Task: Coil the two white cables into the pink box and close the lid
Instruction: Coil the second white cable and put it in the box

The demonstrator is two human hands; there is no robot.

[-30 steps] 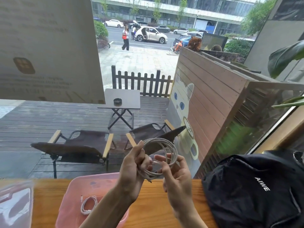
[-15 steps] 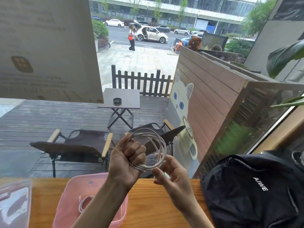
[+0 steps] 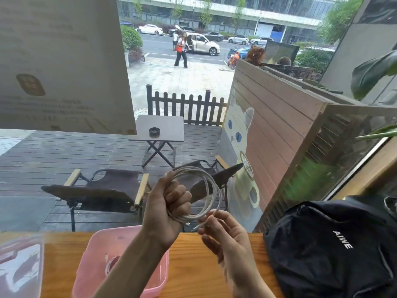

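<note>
My left hand is raised above the counter, fist closed around a white cable wound into a loose coil of several loops. My right hand sits just below and right of it, fingertips pinching the cable's free end. The pink box stands open on the wooden counter under my left forearm. A second white cable, coiled small, lies inside the box, partly hidden by my forearm. The clear lid lies on the counter to the left of the box.
A black backpack fills the right end of the wooden counter. A window pane stands right behind the counter, with a deck, chairs and a small table outside.
My left hand has closed more firmly on the coil and the loops have widened to the right. My right hand has dropped slightly and holds only the cable's loose end.
</note>
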